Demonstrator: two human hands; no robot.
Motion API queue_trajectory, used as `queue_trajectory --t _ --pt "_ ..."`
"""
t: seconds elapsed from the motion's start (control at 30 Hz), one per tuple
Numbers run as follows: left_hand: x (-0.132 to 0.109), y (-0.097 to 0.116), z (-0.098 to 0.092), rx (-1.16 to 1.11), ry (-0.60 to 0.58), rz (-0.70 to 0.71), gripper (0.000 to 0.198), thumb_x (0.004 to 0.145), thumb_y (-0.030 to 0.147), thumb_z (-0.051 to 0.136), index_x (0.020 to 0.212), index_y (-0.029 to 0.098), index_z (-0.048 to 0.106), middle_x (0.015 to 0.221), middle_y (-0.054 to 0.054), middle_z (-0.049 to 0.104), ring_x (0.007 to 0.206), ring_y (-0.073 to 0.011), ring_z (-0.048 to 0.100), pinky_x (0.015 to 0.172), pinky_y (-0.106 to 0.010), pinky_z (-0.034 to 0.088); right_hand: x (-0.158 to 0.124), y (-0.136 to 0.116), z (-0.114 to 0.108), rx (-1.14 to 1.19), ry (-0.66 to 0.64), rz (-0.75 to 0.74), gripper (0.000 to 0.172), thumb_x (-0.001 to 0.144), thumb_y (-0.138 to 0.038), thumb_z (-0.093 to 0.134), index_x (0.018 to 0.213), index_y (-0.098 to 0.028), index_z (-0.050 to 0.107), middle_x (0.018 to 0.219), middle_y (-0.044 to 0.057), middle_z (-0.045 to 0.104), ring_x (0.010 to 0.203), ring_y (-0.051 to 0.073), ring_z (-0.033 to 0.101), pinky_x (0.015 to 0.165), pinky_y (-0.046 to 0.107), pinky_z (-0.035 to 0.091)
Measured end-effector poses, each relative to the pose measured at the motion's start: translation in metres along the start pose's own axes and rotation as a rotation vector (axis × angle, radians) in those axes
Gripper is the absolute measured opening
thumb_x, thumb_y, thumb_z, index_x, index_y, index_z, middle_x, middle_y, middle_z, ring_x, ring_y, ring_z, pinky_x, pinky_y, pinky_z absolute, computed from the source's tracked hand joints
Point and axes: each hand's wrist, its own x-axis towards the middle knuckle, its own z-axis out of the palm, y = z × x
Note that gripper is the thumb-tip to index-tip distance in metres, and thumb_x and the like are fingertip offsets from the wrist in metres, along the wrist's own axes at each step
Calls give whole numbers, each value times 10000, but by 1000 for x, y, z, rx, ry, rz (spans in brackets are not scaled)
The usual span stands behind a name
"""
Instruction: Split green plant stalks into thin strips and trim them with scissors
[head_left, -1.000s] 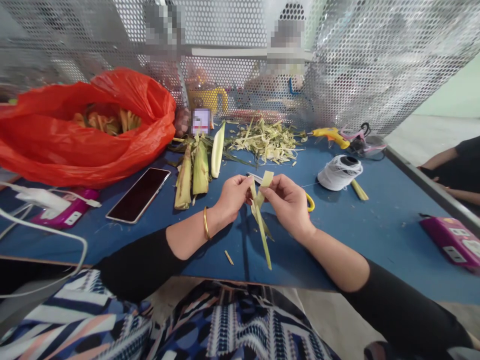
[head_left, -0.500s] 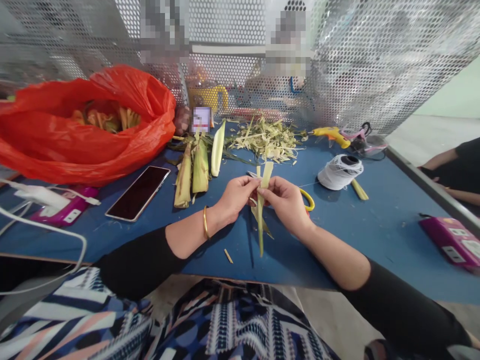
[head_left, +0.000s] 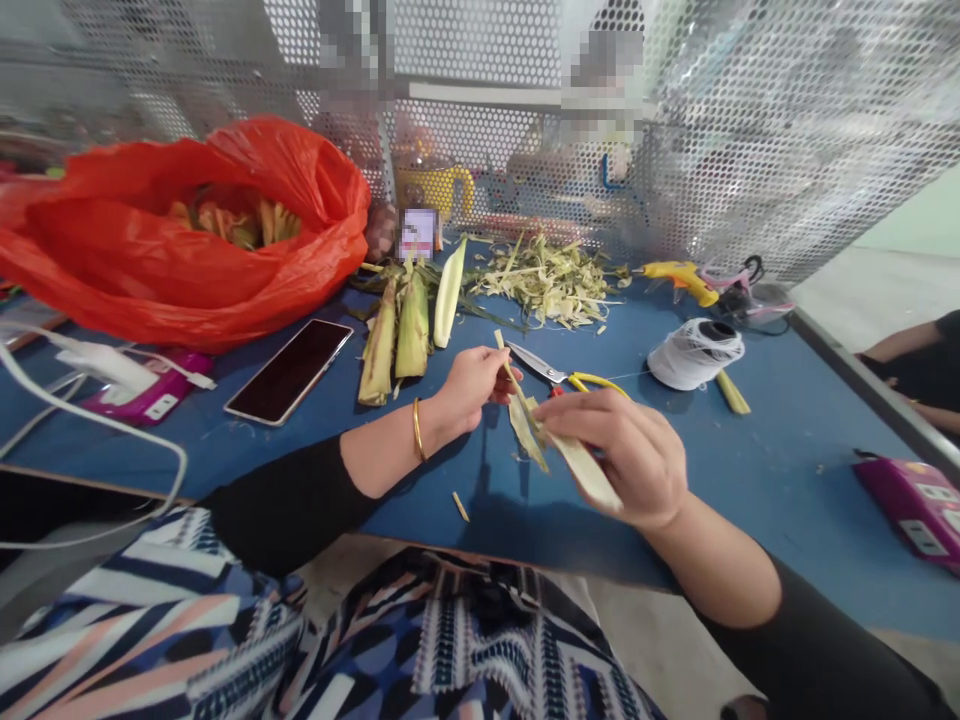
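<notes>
Over the blue table (head_left: 750,470), my left hand (head_left: 469,385) pinches the upper end of a thin green husk strip (head_left: 517,395). My right hand (head_left: 626,455) is closed on a wider pale husk strip (head_left: 589,475), drawn down and to the right of the left hand. The two strips meet between my hands. Yellow-handled scissors (head_left: 562,375) lie just beyond my hands. Three corn ears in husk (head_left: 409,320) lie farther back on the left.
A red plastic bag (head_left: 187,240) with husks fills the left. A phone (head_left: 292,370), pink devices (head_left: 150,400) (head_left: 911,500), white cables, a twine spool (head_left: 694,352), a yellow glue gun (head_left: 679,278) and a husk-scrap pile (head_left: 547,280) lie around. A perforated metal screen stands behind. Another person's arm (head_left: 915,360) shows at right.
My right hand has pulled down and to the right, peeling a wide strip away from the thin one held by my left hand. The scissors are now uncovered.
</notes>
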Motion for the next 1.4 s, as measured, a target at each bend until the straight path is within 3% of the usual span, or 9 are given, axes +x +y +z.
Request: queue_trajectory --t 0.2,0.27,0.33,0.47,0.53,0.63,0.77,1.17,1.4 --pt "5 1 -2 -65 28 -16 268 893 191 544 629 154 517 518 8 570 384 -61 491 392 -165 357 -5 -31 -18 98 -225 -159 194 877 -156 536 948 -292 655 818 43 741 900 215 717 765 358 610" --pt "6 2 -3 -76 35 -22 273 890 183 550 621 152 517 519 5 567 384 -64 496 389 -167 356 -10 -42 -17 177 -84 -196 202 906 -183 499 920 -305 659 726 27 728 828 206 726 747 347 614" --pt "7 4 -3 -85 54 -25 275 898 178 533 625 153 517 525 1 571 391 -67 504 394 -172 364 -14 -49 -17 375 -94 -98 222 935 -202 451 942 -295 652 719 34 726 750 190 723 727 329 608" --pt "8 6 -5 -95 76 -21 262 911 192 507 653 156 527 559 -13 603 419 -78 526 423 -188 397 -14 -48 -22 1052 -410 323 151 898 -354 587 790 -253 620 619 9 668 549 118 653 537 202 537" --pt "8 6 -6 -87 36 -4 248 898 198 525 654 156 538 581 -21 617 443 -85 544 440 -195 413 -7 -37 -20 1183 -293 592 220 845 -396 654 711 -233 593 559 -14 612 483 103 592 458 193 481" --pt "7 5 -7 -56 -69 61 212 853 205 581 648 153 565 624 -28 637 488 -87 560 462 -195 435 9 -9 -4 952 8 987 226 749 -379 741 725 -206 598 546 -33 584 423 94 517 410 215 443" --pt "4 5 -8 -38 -162 118 154 782 210 648 653 154 583 624 -6 618 524 -81 558 459 -172 433 22 32 26 749 129 1165 380 567 -434 823 703 -190 566 480 -50 573 395 90 503 410 216 428" --pt "-6 3 -3 14 -260 37 118 766 199 687 713 136 603 561 31 581 448 -65 538 508 -205 482 2 48 38 468 -45 969 321 706 -479 702 705 -205 535 517 -55 551 452 110 514 467 243 424" --pt "-6 2 -1 53 -173 180 125 774 155 657 670 144 589 537 46 569 417 -64 514 462 -196 446 -1 43 39 375 -80 939 283 728 -458 665 723 -206 537 566 -44 557 505 101 475 483 234 355"
